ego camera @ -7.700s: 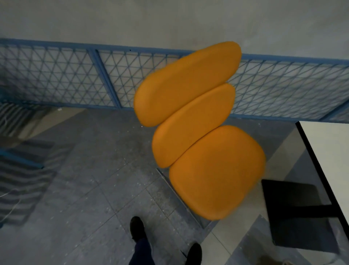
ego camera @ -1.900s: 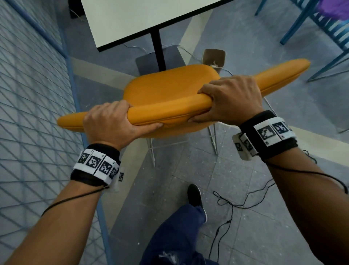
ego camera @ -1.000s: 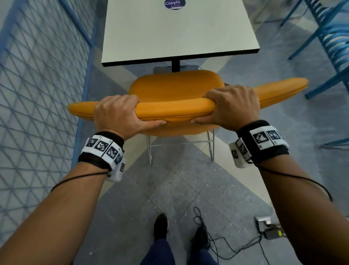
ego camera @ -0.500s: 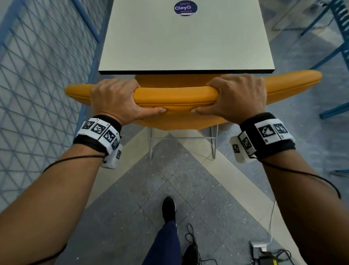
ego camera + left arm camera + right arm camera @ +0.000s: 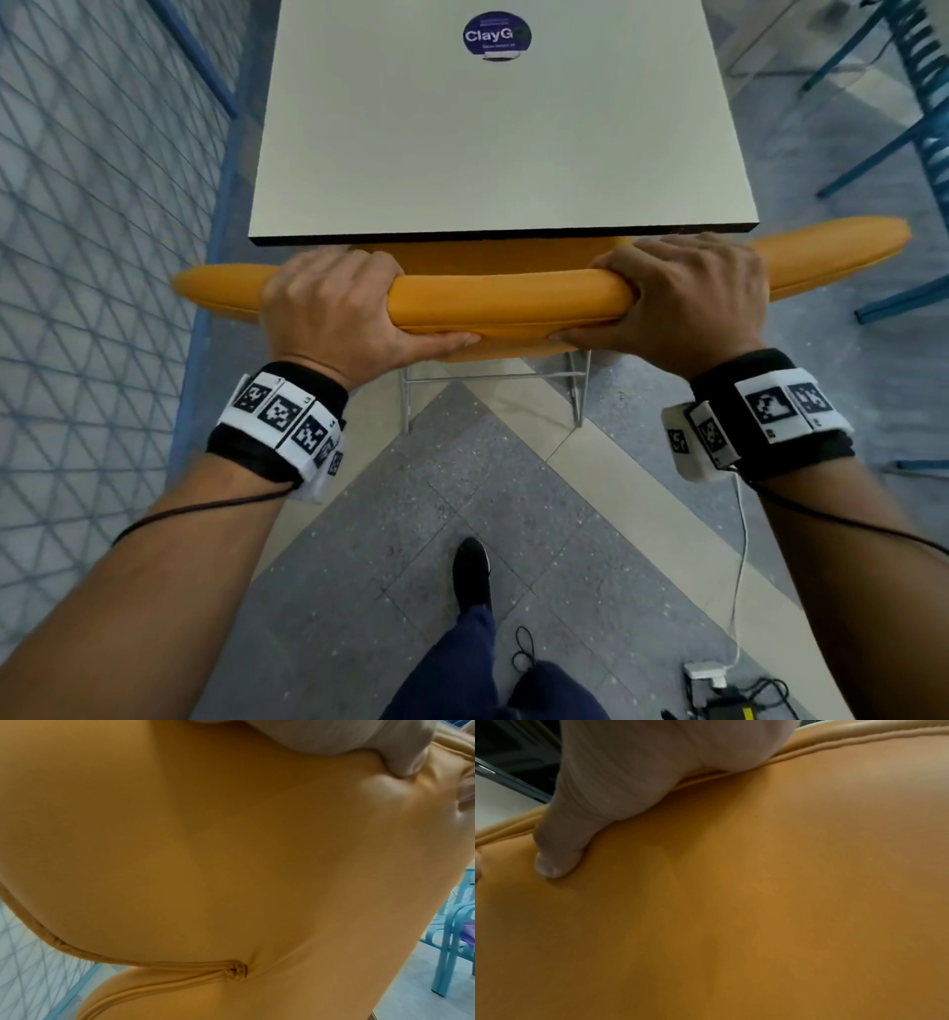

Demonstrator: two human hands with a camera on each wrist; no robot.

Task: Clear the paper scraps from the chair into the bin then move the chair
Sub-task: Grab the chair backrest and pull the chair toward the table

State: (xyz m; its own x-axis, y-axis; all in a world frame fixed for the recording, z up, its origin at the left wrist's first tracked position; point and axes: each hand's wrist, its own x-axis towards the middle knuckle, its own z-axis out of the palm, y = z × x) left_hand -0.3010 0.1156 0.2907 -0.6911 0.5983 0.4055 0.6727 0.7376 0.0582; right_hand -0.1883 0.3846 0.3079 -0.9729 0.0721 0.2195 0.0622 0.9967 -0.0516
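The head view looks steeply down from above: chair [image 5: 506, 303] at centre, table [image 5: 477, 144] toward 12 o'clock, floor toward 6 o'clock. The left wrist view sits very close against the orange upholstery, fingers [image 5: 321, 738] at 12 o'clock. The right wrist view is equally close, thumb [image 5: 559, 850] at 10 o'clock. All three views share the chair's backrest.

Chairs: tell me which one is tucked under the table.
The orange chair, gripped by left hand and right hand; its seat sits under the table. The blue chairs stand apart, right.
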